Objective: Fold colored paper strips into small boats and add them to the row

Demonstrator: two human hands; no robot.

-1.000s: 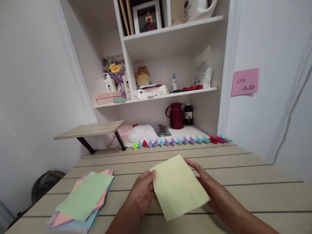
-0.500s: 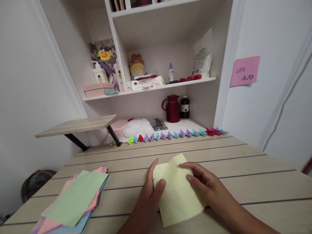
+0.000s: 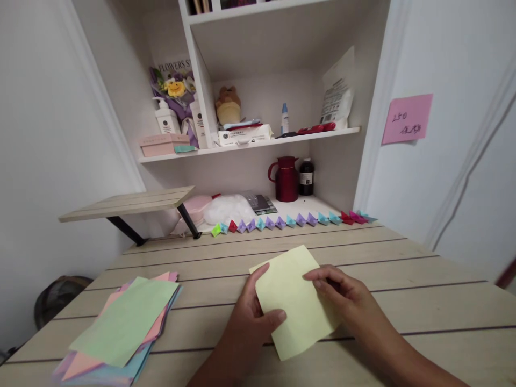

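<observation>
A pale yellow sheet of paper (image 3: 296, 306) lies between my hands, tilted a little over the desk. My left hand (image 3: 256, 314) grips its left edge, thumb on top and the other fingers at the side and beneath. On the right edge, my right hand (image 3: 342, 295) pinches the sheet between thumb and index finger; its other fingers are curled and partly hidden. To the left, a stack of coloured paper (image 3: 124, 322) has a light green sheet on top, with pink and blue ones under it.
A row of several small folded paper pieces (image 3: 281, 222) runs along the desk's back edge. Behind them stand a red jug (image 3: 286, 180) and a dark bottle (image 3: 306, 177). A small raised wooden stand (image 3: 129, 204) is at the back left. A pink note (image 3: 407, 118) sticks to the right wall.
The yellow sheet, creased with a raised fold at its top before, now looks flatter. My left thumb has moved right and lower on it. The right hand has shifted slightly to the right.
</observation>
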